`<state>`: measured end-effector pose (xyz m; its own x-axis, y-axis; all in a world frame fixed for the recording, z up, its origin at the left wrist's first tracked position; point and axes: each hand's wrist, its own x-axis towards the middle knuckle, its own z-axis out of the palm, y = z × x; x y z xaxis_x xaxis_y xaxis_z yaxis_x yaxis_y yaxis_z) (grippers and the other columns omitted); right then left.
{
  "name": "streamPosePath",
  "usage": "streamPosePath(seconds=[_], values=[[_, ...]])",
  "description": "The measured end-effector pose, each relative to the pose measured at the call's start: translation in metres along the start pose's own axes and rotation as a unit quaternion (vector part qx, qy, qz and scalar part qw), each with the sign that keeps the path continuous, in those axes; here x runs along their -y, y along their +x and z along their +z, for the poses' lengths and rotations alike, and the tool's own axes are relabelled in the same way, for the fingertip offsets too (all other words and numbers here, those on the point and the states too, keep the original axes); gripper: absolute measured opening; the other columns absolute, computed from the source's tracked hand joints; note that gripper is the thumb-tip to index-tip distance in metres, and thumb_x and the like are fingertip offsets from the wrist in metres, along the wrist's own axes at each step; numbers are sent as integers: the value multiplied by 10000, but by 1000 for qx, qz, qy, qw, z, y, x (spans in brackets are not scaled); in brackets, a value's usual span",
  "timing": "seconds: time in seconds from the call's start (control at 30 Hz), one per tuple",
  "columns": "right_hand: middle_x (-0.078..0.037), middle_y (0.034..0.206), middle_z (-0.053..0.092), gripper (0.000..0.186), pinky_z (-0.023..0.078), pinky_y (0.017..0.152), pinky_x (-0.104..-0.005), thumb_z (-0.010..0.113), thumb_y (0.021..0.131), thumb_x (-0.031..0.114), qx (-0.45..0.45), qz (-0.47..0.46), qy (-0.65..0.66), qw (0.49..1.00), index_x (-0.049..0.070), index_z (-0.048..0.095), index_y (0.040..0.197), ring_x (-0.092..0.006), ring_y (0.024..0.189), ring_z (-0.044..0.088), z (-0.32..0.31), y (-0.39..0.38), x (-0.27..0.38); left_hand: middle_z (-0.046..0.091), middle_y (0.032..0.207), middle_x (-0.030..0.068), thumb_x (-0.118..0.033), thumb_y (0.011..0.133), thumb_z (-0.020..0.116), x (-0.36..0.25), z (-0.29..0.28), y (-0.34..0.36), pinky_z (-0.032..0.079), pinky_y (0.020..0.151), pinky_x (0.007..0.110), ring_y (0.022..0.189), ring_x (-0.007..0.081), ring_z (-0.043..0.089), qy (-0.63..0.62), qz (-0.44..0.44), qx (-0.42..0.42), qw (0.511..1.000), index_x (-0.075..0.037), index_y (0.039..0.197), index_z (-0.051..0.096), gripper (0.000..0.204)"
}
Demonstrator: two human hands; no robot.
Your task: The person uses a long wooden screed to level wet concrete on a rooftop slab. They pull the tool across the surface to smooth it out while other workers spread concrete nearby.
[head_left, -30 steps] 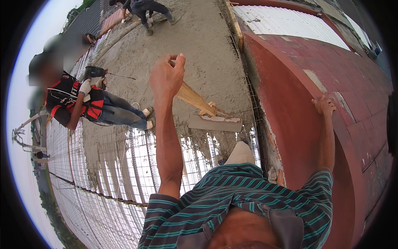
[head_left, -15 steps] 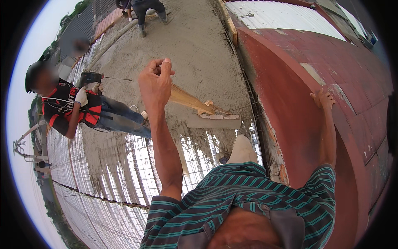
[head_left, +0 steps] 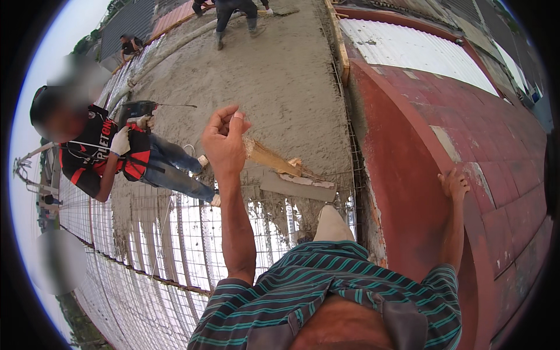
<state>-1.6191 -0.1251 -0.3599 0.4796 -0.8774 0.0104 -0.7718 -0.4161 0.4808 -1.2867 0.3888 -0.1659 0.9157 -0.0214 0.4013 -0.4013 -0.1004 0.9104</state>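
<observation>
My left hand is raised in front of me, fingers curled loosely with the thumb on top; nothing shows in it. Beside its heel rises the wooden handle of a concrete float, its upper end partly covered by the hand; whether they touch, I cannot tell. The float's grey-coated board lies at the edge of the wet concrete. My right hand rests with spread fingers on top of the red wall, holding nothing.
At left stands a co-worker in gloves, holding a black-and-red power tool with a thin rod. Steel mesh covers bright decking nearer me. Farther off, a bent-over person stands in the concrete beside a thick hose.
The whole view has shifted, so the concrete, float and wall sit lower. My left hand stays curled beside the handle, and my right hand stays on the wall. Another person now shows at the far left.
</observation>
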Motion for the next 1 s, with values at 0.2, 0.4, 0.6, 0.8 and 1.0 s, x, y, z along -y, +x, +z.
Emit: streamPosePath(seconds=[0.2, 0.4, 0.6, 0.8, 1.0], values=[[-258, 1160, 571, 800, 431, 834, -599, 446, 915, 713, -34, -13, -25, 999, 133, 458, 1466, -423, 998, 589, -13, 2, -1, 704, 848, 171, -254, 998, 472, 37, 11, 19, 567, 693, 338, 728, 225, 696, -102, 84, 30, 991, 75, 1061, 650, 379], [-255, 1086, 581, 777, 433, 808, -567, 462, 910, 705, -32, -24, -30, 999, 128, 502, 1430, -408, 933, 589, -47, 12, 0, 619, 740, 196, -379, 986, 379, 64, 40, 68, 559, 581, 384, 633, 293, 641, -214, 32, -28, 976, 69, 881, 582, 503], [-240, 1050, 583, 771, 429, 771, -536, 505, 890, 702, -16, -25, -10, 1000, 133, 522, 1410, -384, 904, 591, -76, 25, 0, 607, 744, 205, -325, 924, 384, 48, 68, 175, 539, 567, 406, 609, 306, 601, -168, 56, -70, 982, 55, 861, 581, 433], [-279, 1099, 602, 786, 458, 833, -551, 672, 811, 643, 52, -1, 116, 992, 118, 532, 1379, -423, 983, 620, -99, 38, -4, 616, 762, 219, -330, 868, 409, 0, 42, 243, 546, 618, 398, 652, 324, 616, -156, 73, -163, 972, 47, 901, 602, 425], [-237, 1204, 645, 776, 483, 923, -563, 673, 828, 596, 250, 16, 119, 961, 78, 516, 1385, -440, 1119, 623, -104, 91, 3, 612, 723, 213, -281, 847, 454, 4, 60, 277, 559, 591, 416, 628, 334, 629, -179, 134, -239, 945, 76, 853, 607, 388]])
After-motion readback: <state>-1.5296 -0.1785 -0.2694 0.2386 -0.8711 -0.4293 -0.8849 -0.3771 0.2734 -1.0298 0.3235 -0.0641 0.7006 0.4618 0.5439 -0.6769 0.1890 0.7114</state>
